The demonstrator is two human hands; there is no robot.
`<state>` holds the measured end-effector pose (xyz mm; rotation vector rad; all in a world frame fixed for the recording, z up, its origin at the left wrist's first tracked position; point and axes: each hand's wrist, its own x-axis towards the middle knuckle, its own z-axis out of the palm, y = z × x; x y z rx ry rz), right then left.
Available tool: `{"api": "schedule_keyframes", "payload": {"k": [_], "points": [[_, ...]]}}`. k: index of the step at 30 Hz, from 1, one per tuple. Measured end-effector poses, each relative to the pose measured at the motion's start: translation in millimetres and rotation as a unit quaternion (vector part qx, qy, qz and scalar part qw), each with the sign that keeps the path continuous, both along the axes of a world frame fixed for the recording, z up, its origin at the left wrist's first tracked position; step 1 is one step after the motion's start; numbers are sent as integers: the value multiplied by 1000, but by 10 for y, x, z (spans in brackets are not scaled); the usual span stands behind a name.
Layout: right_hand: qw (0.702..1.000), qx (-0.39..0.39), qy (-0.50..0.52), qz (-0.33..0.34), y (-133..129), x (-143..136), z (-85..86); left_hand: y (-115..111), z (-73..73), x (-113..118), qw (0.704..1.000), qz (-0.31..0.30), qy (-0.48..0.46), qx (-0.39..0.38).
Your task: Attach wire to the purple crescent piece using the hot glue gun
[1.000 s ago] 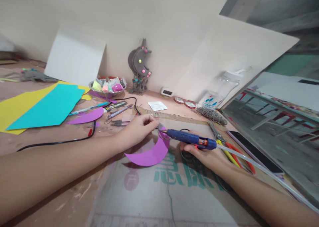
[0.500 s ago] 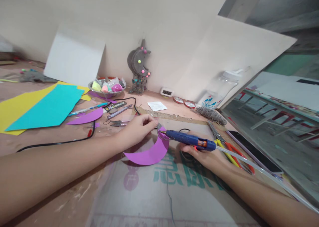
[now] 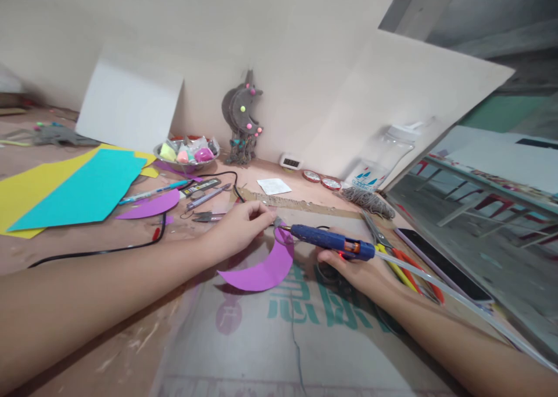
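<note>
Purple crescent (image 3: 268, 272) lies between the two hands, right of the left hand (image 3: 246, 225) and toward the wearer; its long axis, horn to horn, slants from upper right to lower left, hollow side facing the left hand. Left hand nearer: thumb and index are pinched on the upper horn at a grey, fibrous-looking patch (image 3: 278, 221); whether loose yarn is also held, cannot tell. Right hand (image 3: 355, 269) is wrapped around a blue glue gun (image 3: 320, 238), its metal nozzle pointing left at that same horn; contact cannot be resolved. Materials: crescent flat, matte, smooth-edged, paper or thin foam; gun body hard, apparently plastic; glue stick (image 3: 414, 271) translucent, trailing behind it. Beneath, a smooth sheet (image 3: 235, 359) with green print. Beyond, a fuzzy grey yarn bundle (image 3: 368, 202).
</note>
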<state>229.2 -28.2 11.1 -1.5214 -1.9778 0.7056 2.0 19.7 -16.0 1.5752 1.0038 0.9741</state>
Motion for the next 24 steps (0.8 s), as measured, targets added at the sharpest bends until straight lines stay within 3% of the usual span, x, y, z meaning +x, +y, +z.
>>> {"api": "schedule_keyframes", "payload": {"k": [7,24], "points": [[998,47,-32,-7,28,53,-51,2,-3,-5,1000,-7,-6,-12],[997,55,-55,-23,24,31,-21,-14,28,-5,1000,-11,-10,-23]]}}
